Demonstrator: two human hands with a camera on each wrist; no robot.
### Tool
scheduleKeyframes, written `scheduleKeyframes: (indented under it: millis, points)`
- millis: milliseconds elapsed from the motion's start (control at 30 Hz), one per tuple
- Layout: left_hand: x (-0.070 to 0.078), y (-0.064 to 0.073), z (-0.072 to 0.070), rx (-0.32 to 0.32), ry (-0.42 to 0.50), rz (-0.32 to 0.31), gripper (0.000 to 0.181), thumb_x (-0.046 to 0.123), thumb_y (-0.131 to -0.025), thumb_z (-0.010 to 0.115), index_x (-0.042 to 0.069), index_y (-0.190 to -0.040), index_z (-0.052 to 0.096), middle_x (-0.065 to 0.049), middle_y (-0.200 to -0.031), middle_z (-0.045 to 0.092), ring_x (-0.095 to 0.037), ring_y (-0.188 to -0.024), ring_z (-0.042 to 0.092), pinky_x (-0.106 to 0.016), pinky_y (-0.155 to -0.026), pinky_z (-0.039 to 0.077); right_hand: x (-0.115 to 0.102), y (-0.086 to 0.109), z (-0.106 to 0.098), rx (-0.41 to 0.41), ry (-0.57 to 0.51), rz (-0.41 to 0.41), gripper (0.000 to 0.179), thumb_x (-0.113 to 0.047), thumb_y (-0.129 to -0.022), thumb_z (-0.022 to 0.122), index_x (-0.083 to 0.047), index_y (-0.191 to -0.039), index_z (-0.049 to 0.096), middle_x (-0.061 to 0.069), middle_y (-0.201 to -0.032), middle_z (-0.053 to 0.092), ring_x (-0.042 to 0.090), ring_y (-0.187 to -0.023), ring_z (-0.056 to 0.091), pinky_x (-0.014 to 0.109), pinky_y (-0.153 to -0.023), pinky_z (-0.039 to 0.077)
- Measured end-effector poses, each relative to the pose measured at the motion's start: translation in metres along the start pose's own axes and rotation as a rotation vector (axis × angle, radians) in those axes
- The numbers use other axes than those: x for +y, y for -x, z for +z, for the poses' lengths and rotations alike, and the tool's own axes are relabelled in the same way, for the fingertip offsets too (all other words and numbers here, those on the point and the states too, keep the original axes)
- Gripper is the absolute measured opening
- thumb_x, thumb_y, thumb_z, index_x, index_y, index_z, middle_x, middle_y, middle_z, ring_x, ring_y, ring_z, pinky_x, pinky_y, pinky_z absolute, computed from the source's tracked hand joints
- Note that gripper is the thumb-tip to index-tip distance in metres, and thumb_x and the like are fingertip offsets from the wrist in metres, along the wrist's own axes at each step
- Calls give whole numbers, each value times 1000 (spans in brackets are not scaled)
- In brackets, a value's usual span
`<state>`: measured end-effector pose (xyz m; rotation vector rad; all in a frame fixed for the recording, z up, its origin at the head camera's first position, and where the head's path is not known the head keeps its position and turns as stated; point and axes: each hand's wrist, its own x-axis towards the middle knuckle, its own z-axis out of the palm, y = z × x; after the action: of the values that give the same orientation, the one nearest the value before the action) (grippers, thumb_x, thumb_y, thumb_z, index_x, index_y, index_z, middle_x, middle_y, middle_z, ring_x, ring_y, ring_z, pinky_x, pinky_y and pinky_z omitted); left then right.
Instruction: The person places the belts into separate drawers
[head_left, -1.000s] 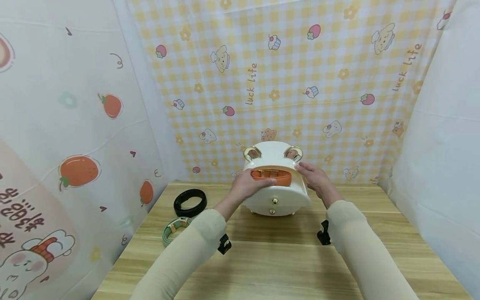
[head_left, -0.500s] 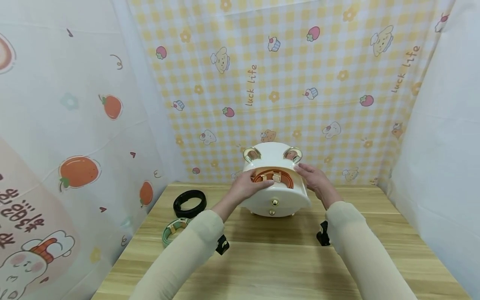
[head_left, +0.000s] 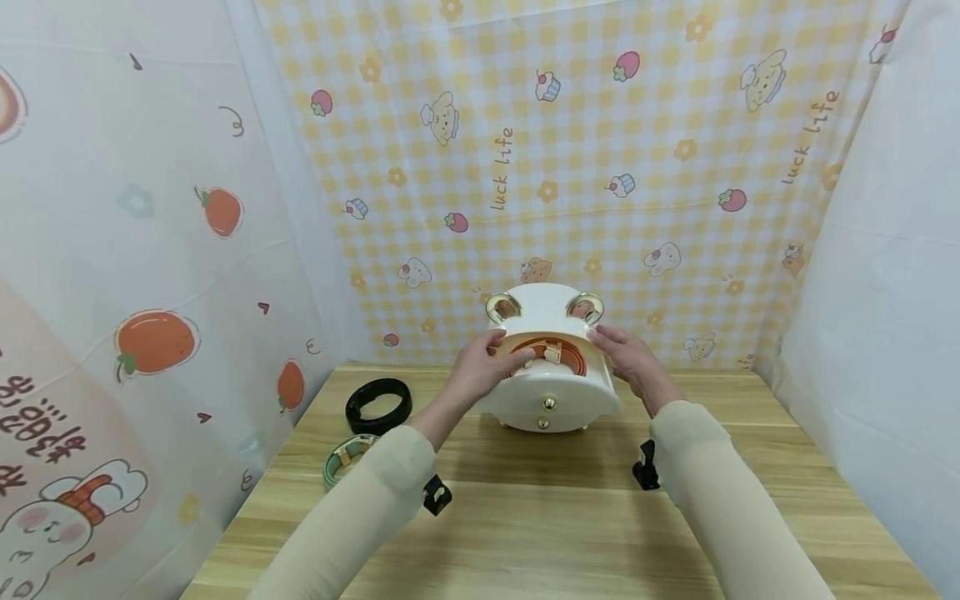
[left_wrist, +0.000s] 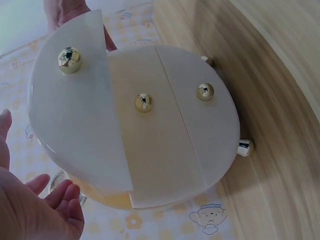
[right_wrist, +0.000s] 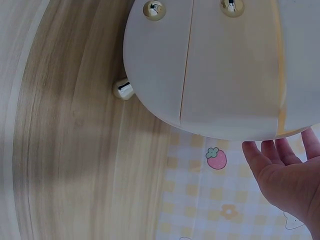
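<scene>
A rounded white drawer box (head_left: 542, 308) with gold ears and knobs stands at the back of the table. Its top drawer (head_left: 551, 388) is pulled out, and a coiled orange belt (head_left: 573, 358) with a gold buckle lies inside. My left hand (head_left: 483, 364) is at the drawer's left rim, its thumb over the opening, holding nothing. In the left wrist view, that hand's fingers (left_wrist: 65, 197) are loosely bent beside the box. My right hand (head_left: 633, 362) rests its fingertips on the box's right side; the right wrist view shows those fingers (right_wrist: 257, 159) fairly straight against the wall.
A coiled black belt (head_left: 380, 406) lies on the wooden table (head_left: 547, 542) to the left. In front of it is a coiled green belt (head_left: 345, 458), partly hidden by my left sleeve. A patterned cloth (head_left: 547, 150) hangs close behind the box.
The orange belt has tipped from standing to lying flat in the drawer. My left hand has let go of it and drawn back to the left. The right hand stays put.
</scene>
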<state>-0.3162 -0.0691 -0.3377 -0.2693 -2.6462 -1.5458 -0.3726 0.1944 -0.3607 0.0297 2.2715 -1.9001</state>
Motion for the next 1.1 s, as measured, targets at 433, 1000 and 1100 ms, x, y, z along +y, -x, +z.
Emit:
scheduleKeyframes:
  millis: [433, 1000, 1100]
  points:
    - [11, 20, 8, 220, 136, 127, 73, 45, -83, 77, 2, -138, 53, -16, -136, 55, -34, -123, 48, -48, -100, 42, 1, -2, -1, 2, 9, 3, 69, -43, -101, 54, -11, -156, 28, 17, -161, 23, 36, -145, 24, 53, -113, 29]
    - [12, 65, 54, 426, 270, 219, 57, 38, -80, 81, 12, -126, 60, -6, -119, 55, -28, -114, 50, -47, -97, 40, -3, 2, 0, 10, 0, 6, 68, -40, -102, 55, -10, -156, 28, 18, -160, 24, 36, -144, 27, 51, -113, 29]
    - [11, 72, 63, 459, 278, 206, 54, 36, -79, 81, 13, -124, 61, -2, -115, 55, -22, -108, 50, -41, -90, 41, -3, 2, 0, 10, -2, 9, 68, -40, -101, 55, -10, -156, 28, 18, -160, 23, 36, -144, 27, 51, -113, 30]
